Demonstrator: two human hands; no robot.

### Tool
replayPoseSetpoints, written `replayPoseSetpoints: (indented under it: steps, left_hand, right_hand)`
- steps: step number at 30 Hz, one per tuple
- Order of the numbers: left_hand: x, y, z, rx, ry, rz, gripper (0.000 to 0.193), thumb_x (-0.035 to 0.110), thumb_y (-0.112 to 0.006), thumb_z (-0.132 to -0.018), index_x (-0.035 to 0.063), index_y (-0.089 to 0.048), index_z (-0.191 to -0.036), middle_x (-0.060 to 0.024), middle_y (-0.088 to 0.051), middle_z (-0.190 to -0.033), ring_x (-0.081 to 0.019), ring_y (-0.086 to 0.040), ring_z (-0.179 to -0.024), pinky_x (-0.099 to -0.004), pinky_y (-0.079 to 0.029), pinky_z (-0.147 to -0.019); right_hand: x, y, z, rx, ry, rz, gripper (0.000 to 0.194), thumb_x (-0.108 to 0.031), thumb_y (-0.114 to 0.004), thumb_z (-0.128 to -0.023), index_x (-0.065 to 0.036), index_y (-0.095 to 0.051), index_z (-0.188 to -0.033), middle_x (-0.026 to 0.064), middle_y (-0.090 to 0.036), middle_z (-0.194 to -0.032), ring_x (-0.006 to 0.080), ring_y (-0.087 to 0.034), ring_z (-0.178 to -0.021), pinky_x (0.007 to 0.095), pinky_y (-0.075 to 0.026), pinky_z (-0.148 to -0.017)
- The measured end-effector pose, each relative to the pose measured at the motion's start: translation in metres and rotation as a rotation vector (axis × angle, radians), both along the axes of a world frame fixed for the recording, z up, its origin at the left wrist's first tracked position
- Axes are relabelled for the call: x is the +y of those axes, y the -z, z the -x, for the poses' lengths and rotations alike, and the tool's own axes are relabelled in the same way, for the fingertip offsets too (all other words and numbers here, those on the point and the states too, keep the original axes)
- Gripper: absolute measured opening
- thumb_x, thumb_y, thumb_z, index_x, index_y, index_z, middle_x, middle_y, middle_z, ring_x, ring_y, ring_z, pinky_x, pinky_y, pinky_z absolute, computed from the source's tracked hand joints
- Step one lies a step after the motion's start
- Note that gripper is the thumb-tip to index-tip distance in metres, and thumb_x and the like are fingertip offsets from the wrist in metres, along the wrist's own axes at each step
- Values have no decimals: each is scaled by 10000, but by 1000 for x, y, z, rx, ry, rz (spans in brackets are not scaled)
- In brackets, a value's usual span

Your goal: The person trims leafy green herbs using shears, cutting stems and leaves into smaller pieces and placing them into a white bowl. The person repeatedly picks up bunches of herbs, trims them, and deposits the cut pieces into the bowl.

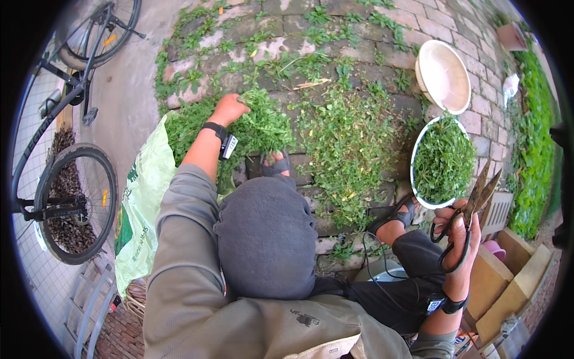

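My left hand (pixel 229 110) pinches a bunch of leafy greens (pixel 264 119), over a larger heap of greens (pixel 190 128) lying on a pale green woven sack (pixel 150 197). In my right hand (pixel 466 251) is a pair of scissors with dark handles and rusty blades (pixel 480 193). The blades point away from me and stand slightly apart. Just beyond that hand, a white basin (pixel 413 155) with a dark rim is piled high with cut greens (pixel 444 161). Between my feet and beyond lies a spread of trimmed, partly yellowed leaves and stems (pixel 350 152).
An off-white plastic basket (pixel 444 76) tilts beside the basin. A bicycle (pixel 76 202) stands at left, above a metal ladder (pixel 87 309). Weeds grow between the paving bricks (pixel 430 22). Tan blocks (pixel 497 282) and a drain grate (pixel 498 211) are at right. A dark cable (pixel 365 256) hangs by my right leg.
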State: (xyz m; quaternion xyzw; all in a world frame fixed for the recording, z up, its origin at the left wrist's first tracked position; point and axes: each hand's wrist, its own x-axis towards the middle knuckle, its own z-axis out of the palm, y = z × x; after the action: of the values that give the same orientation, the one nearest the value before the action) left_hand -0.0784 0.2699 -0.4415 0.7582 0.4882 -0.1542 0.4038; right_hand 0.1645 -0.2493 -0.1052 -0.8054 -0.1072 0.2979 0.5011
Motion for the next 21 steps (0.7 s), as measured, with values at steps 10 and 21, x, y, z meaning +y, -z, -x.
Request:
replayPoseSetpoints:
  steps: [10, 21]
  left_hand:
    - [16, -127, 61, -455, -450, 3, 852, 292, -889, -780, -74, -482, -1434, -166, -650, -1327, -262, -619, -1199, -386, -433, -1081]
    - [22, -161, 79, -557, -568, -98, 857, 274, -828, -833, -59, -427, -1513, -244, -419, -1578, -319, -451, -1414, -428, -324, -1181]
  right_hand:
    - [0, -11, 12, 40, -58, -81, 432, -241, -651, -1016, 37, -530, -1323, 116, -721, -1046, 153, -668, -882, 291, -520, -774]
    - [3, -32, 29, 36, -172, -173, 379, -200, -656, -1017, 17, -552, -1309, 116, -722, -1038, 146, -673, -900, 280, -530, -775]
